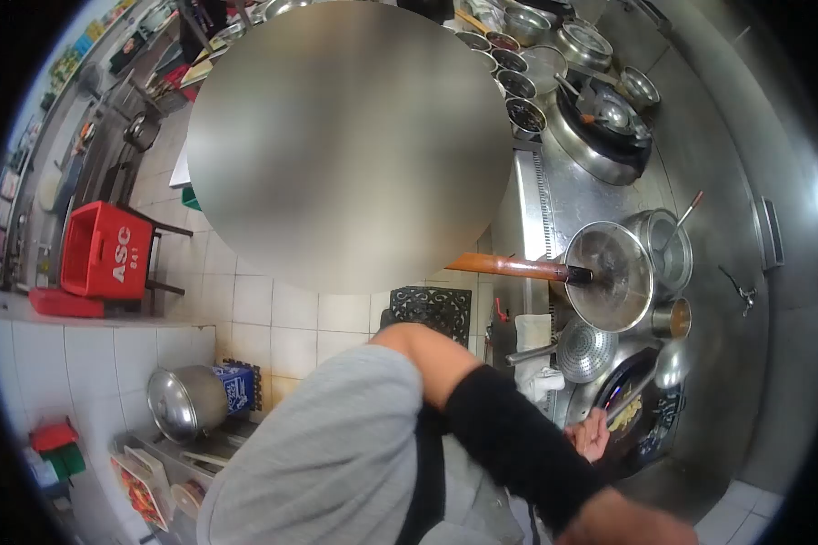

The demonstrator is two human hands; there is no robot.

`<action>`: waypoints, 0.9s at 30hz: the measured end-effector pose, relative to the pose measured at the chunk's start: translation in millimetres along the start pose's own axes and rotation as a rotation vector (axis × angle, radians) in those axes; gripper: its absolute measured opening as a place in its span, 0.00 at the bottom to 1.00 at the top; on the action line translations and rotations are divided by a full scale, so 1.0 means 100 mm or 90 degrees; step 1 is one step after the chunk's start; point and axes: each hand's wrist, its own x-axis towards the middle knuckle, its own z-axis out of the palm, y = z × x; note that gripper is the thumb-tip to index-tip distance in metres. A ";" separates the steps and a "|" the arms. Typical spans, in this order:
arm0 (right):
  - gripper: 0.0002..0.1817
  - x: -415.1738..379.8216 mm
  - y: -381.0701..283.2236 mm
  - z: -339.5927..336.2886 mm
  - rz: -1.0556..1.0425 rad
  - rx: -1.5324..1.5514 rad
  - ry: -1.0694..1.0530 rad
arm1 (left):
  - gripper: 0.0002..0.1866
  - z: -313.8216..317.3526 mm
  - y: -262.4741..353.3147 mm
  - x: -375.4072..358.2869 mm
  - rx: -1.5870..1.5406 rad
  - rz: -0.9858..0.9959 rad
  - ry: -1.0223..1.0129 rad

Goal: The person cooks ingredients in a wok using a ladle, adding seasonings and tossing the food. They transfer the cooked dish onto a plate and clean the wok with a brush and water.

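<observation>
My left arm, in a grey sleeve and black arm cover, reaches across the lower middle to the bottom edge. My left hand (632, 525) is blurred and partly cut off there, its fingers hidden. Beyond that forearm my right hand (591, 435) is closed round the handle of a ladle (673, 365). The ladle's bowl hangs over the far side of a dark wok (643, 434). Pale yellow food (625, 415) lies inside the wok, partly hidden by the hand and handle. A perforated skimmer (587, 350) rests just beside the wok.
A wooden-handled pan (611, 277) sits on the steel range beside a pot (671, 250) and a small container (672, 319). Farther along are another wok (600, 127) and several sauce pots (516, 84). Another person, mostly blurred, stands close. A red crate (107, 252) is at left.
</observation>
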 end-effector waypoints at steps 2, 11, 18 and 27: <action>0.09 0.19 0.26 0.10 0.015 -0.018 0.027 | 0.16 0.23 0.64 -0.31 0.042 -0.024 0.108; 0.07 1.07 1.73 1.01 0.200 -0.204 0.093 | 0.28 1.35 2.57 -1.18 1.032 -0.260 0.602; 0.12 1.89 3.06 1.52 0.507 -0.236 0.036 | 0.29 0.72 3.14 -2.68 0.820 -0.221 1.078; 0.21 3.34 4.20 1.44 0.714 -0.502 -0.519 | 0.24 1.35 4.38 -3.65 0.865 0.229 1.283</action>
